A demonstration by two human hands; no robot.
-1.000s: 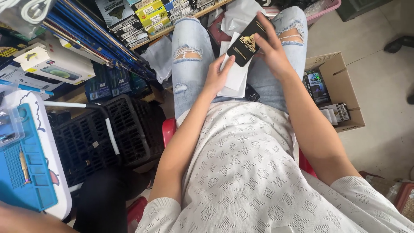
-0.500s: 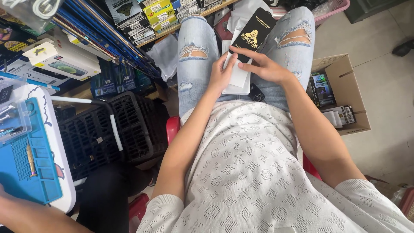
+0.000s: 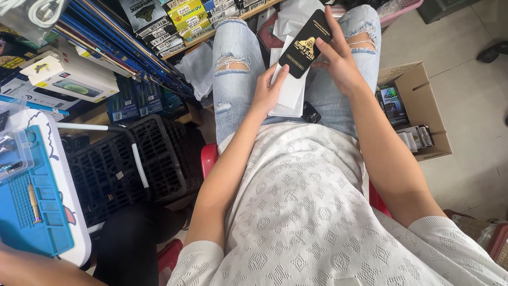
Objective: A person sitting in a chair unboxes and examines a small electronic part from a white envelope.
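Right hand (image 3: 338, 61) is clasping a slim black packet (image 3: 306, 43) with gold print, fingers along its far edge, holding it tilted over the lap. Just below and to the left of it, the left hand (image 3: 269, 91) grips a stack of white packets (image 3: 290, 87), thumb on top, fingers underneath, the stack resting on the thighs in torn pale jeans (image 3: 233, 69). The black packet overlaps the top of the white stack. A small dark object (image 3: 312, 112) lies on the lap just beneath the stack. Right of the right hand sits an open cardboard box (image 3: 418, 106) on the floor; left of the left hand, a black plastic crate (image 3: 137, 159).
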